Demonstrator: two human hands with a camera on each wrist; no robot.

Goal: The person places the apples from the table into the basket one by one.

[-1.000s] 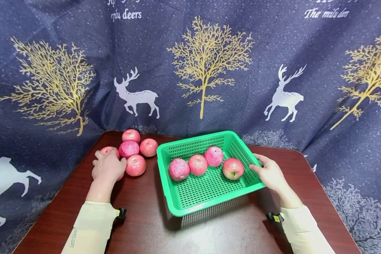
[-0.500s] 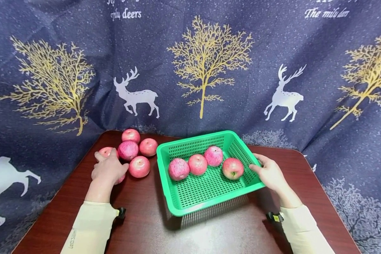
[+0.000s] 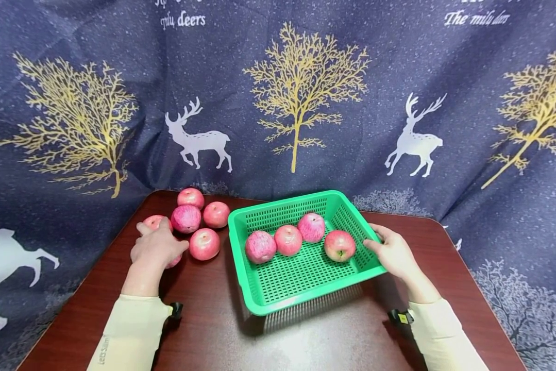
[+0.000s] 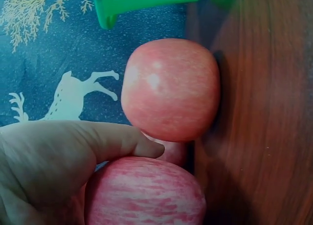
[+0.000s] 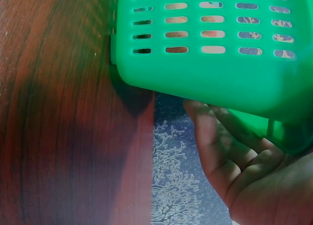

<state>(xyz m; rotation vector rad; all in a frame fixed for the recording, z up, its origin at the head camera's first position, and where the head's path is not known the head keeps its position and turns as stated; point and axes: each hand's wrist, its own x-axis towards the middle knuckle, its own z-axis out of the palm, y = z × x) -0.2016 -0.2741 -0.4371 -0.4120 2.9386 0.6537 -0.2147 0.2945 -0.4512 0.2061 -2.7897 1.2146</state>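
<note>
My left hand (image 3: pixel 153 248) holds a striped pink apple (image 3: pixel 173 262) at the left of the table, mostly hidden beneath the palm. In the left wrist view the thumb lies along the top of this apple (image 4: pixel 146 193), and a smoother red apple (image 4: pixel 171 88) sits just beyond the thumb tip. Several other apples cluster around the hand, among them a darker striped one (image 3: pixel 186 219). My right hand (image 3: pixel 395 252) grips the right rim of a green plastic basket (image 3: pixel 301 304), thumb over the edge and fingers outside. Several apples, one of them yellowish red (image 3: pixel 340 246), lie in the basket.
Everything stands on a dark red-brown wooden table (image 3: pixel 203 330). A blue cloth (image 3: pixel 342 144) printed with deer and trees hangs right behind the table's back edge. One apple (image 3: pixel 216 214) lies close to the basket's left side.
The apple beside my left thumb has rolled slightly right, and the dark striped apple has shifted a little left. My left hand has drawn back slightly leftward. Right hand and basket stay put.
</note>
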